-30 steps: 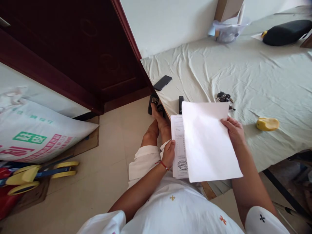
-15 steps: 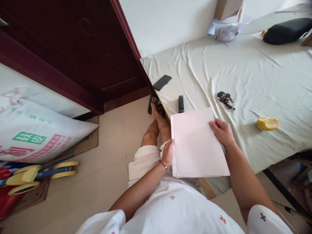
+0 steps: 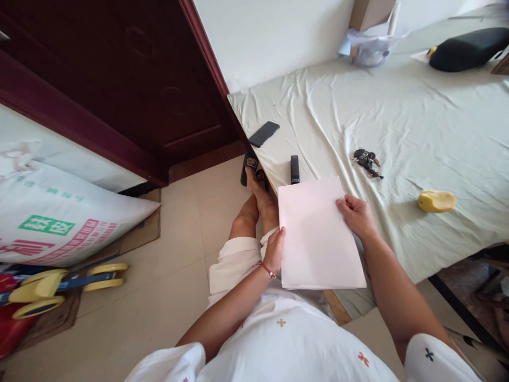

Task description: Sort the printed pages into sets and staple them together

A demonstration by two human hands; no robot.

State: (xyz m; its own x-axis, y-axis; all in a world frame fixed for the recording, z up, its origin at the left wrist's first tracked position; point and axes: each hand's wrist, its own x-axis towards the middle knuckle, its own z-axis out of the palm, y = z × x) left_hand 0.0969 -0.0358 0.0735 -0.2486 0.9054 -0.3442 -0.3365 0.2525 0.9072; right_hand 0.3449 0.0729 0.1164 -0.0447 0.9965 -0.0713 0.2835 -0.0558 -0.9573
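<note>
A stack of white paper sheets (image 3: 320,239) is held up above my lap, over the near edge of the cloth-covered surface. My left hand (image 3: 274,250) grips its left edge, thumb on the front, other fingers hidden behind. On the upper right edge, my right hand (image 3: 357,215) pinches the sheets between thumb and fingers. Just beyond the top of the paper lies a black stapler-like object (image 3: 295,168), its exact kind unclear. A bunch of keys (image 3: 368,161) rests farther right on the cloth.
The pale cloth (image 3: 417,132) carries a black phone (image 3: 264,134), a yellow object (image 3: 436,201), a clear plastic basket (image 3: 369,50) and a black padded seat (image 3: 469,50). To my left are a large white sack (image 3: 67,212), a yellow-blue toy (image 3: 59,286) and a dark red door (image 3: 119,79).
My right hand has shifted slightly left, bringing the right side of the sheets inward. The paper edges now look more evenly lined up. My left hand stays nearly in place.
</note>
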